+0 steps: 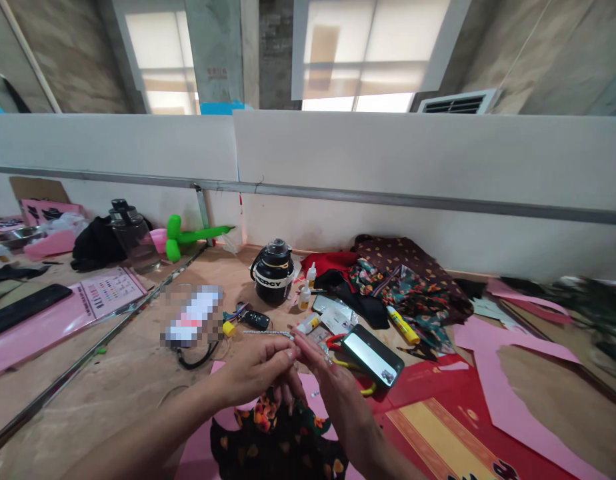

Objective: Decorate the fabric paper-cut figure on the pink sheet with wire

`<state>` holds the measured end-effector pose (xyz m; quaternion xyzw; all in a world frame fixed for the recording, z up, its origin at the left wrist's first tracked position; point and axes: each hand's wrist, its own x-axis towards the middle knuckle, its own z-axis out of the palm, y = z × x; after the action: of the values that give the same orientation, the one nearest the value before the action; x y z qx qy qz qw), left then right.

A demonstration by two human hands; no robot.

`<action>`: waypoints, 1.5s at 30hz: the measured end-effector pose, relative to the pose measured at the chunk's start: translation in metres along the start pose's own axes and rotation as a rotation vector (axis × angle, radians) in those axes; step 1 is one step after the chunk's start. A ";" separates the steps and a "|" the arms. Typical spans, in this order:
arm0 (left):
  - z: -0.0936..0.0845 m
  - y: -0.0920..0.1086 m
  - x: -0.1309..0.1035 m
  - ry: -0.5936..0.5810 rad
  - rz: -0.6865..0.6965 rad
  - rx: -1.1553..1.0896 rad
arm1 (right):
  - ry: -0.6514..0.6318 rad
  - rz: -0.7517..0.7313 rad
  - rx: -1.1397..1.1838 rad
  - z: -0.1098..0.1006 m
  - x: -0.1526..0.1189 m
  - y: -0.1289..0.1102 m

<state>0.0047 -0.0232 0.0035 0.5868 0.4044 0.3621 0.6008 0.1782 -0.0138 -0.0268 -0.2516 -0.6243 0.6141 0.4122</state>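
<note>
My left hand [258,367] has its thumb and fingers pressed together against the fingers of my right hand; what it pinches, if anything, is hidden. My right hand [333,377] is held edge up with fingers stretched out, and tiny shiny bits show along it. A thin sparkling strip [268,333] runs just beyond my left knuckles; whether it is held or lying on the table I cannot tell. Below both hands lies a dark patterned fabric cutout [281,443] with orange flowers, on a pink sheet [195,447].
Beyond the hands are a phone [373,357], a glue stick [403,325], small glue bottles [305,295], a black flask [274,273] and a car key [257,321]. Fabric scraps [398,280] pile at the back. Right: pink paper [503,373] and a red sheet [418,387].
</note>
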 end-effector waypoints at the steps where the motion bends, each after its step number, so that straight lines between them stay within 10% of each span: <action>1: 0.000 0.000 0.000 -0.004 0.003 -0.002 | 0.001 -0.005 -0.027 -0.001 0.000 0.000; 32: 0.001 -0.004 0.002 -0.005 -0.009 -0.010 | 0.063 0.029 -0.014 -0.001 -0.002 0.007; 45: 0.000 -0.004 0.003 0.001 0.007 0.016 | 0.040 0.275 0.706 0.006 0.006 0.002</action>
<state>0.0056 -0.0210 -0.0006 0.5928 0.4055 0.3614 0.5946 0.1696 -0.0121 -0.0273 -0.1876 -0.3264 0.8360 0.3992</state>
